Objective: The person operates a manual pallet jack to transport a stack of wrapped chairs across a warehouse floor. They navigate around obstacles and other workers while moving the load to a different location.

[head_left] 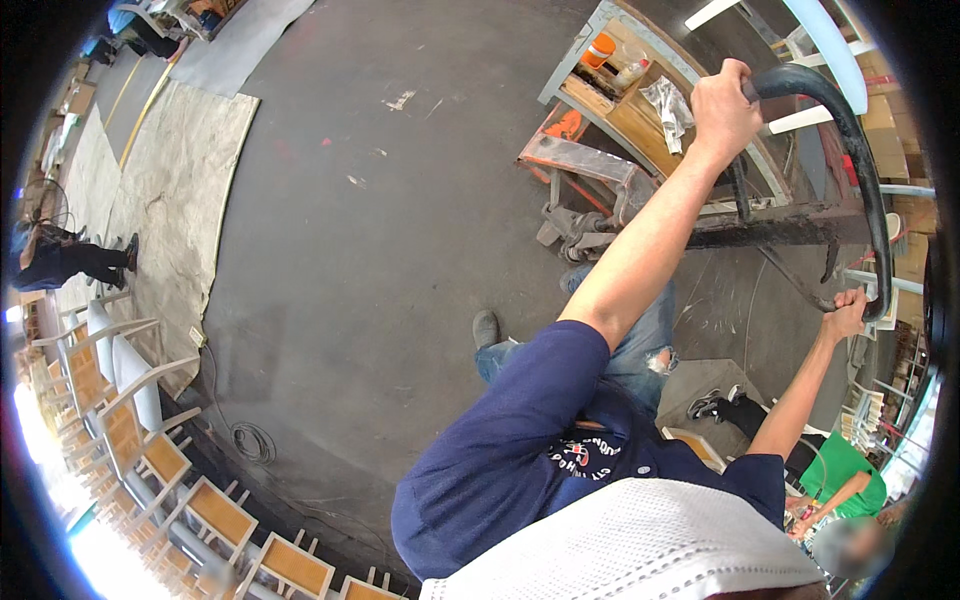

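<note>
Both my hands grip the black looped handle [880,220] of what looks like a pallet jack. My left hand [728,108] is closed round the handle's far-left end, its arm stretched out. Farther down, my right hand [847,313] is wrapped round the near lower corner of the loop. A dark shaft [770,230] runs from the handle to the worn red-orange metal body [590,160], partly hidden by my left forearm. Just beyond stands a grey-framed wooden cabinet [570,52] holding an orange cup [598,50], a bottle [630,73] and a crumpled plastic bag [668,108].
Dark floor [330,230] stretches ahead and left. Rows of chair frames [222,510] line the lower left, near a coiled cable [253,442]. A pale sheet [175,190] covers floor there. One person stands far left; another, in green [855,475], works at the lower right.
</note>
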